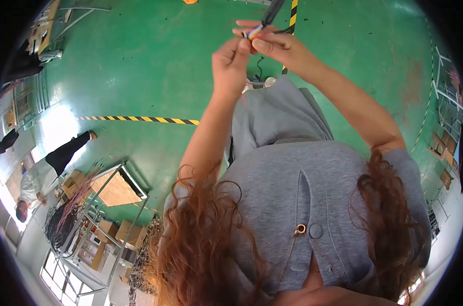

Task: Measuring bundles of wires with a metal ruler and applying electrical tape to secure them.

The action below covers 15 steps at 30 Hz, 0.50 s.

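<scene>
- The left hand (230, 65) pinched the near end of the coloured wires (255, 32) between thumb and finger; the right hand (280, 47) gripped them just beside it.
- The wires were up in the air above the green floor (165, 66), a black cable (273, 11) leading off beyond them — its weight or stiffness could have dragged them from so small a pinch.
- Fingers covered much of the bundle, so a crossed strand could have gone unnoticed.
- A thin dark cord (259, 65) showed near the shoes (270, 81); whether it joined the wires could not be told — if so, a foot could have snagged it.
</scene>
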Each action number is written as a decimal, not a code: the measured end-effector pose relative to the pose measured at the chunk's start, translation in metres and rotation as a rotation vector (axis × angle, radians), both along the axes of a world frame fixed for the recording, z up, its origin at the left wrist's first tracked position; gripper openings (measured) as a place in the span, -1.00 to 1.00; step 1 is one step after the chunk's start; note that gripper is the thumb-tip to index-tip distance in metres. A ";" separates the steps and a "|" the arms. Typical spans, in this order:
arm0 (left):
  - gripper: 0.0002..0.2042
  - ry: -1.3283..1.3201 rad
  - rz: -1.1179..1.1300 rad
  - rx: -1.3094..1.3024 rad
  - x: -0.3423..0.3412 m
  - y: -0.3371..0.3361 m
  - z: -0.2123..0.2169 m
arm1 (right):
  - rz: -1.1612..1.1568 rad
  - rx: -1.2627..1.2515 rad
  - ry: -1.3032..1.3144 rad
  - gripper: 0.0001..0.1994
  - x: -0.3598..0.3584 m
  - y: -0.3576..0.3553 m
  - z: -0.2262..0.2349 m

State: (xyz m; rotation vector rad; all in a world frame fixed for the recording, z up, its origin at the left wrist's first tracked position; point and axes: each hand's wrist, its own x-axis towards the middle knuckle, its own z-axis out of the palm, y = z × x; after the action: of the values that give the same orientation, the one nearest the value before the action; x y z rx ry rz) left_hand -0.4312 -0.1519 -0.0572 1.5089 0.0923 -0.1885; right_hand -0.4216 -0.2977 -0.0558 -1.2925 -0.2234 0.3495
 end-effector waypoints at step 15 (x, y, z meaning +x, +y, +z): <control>-0.85 -0.567 0.248 0.817 0.194 0.168 0.026 | 0.514 -1.045 0.345 -0.61 -0.108 0.020 -0.500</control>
State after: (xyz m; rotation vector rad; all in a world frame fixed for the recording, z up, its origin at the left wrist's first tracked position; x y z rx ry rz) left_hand -0.2375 0.0157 -0.0307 2.2850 -0.1155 0.5426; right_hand -0.5292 -0.2779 -0.5554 -2.1561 -0.0622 1.2295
